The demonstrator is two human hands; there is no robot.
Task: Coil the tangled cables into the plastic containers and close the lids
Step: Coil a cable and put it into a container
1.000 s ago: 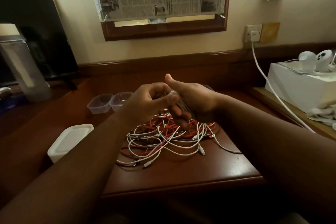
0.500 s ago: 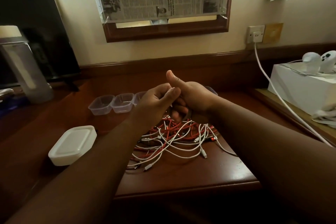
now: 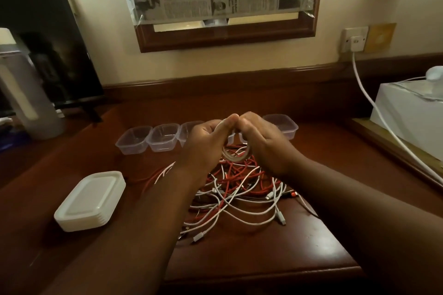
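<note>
Holding a small white cable coil (image 3: 236, 154) between my left hand (image 3: 206, 141) and right hand (image 3: 262, 141), fingers of both curled round it, I work above the tangled red and white cables (image 3: 242, 194) on the bench (image 3: 263, 254). Open plastic containers (image 3: 148, 137) line the far side; stacked lids (image 3: 91, 200) sit near left.

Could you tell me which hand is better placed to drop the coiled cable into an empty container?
Probably the left hand: it grips the coiled cable, and the empty containers sit just to its left.
</note>
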